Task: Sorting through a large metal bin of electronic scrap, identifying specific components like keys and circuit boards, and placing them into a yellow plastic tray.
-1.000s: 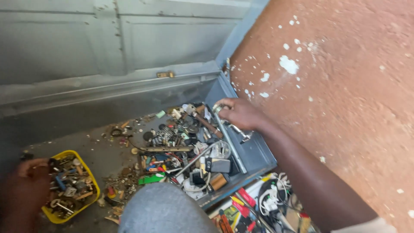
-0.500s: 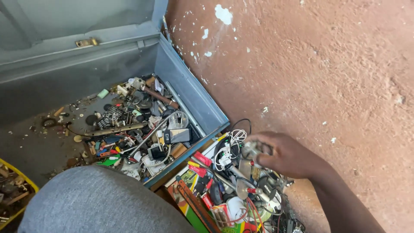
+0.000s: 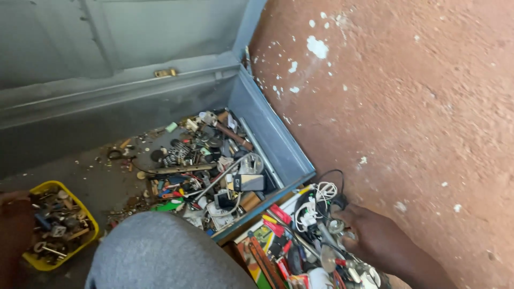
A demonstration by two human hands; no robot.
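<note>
My right hand [image 3: 375,241] is low at the right, on a heap of loose parts [image 3: 300,241] outside the grey metal box [image 3: 267,128]. Its fingers are curled around a small shiny metal part [image 3: 337,226], beside white cables [image 3: 316,206] and a black cord. My left hand [image 3: 13,227] is at the left edge, against the rim of a yellow tray [image 3: 85,211] full of small metal bits; its grip is hidden. Inside the box lies a pile of tools and hardware [image 3: 214,160].
The box lid [image 3: 134,32] stands open at the back. A rough red-brown wall [image 3: 407,107] closes the right side. My grey-clad knee [image 3: 160,251] covers the bottom middle. Red-handled tools [image 3: 276,219] lie by the box's front corner.
My right hand left the tool pile inside the box, carrying a small metal part, and came down onto the heap outside by the wall. The view swung right, then back left.
</note>
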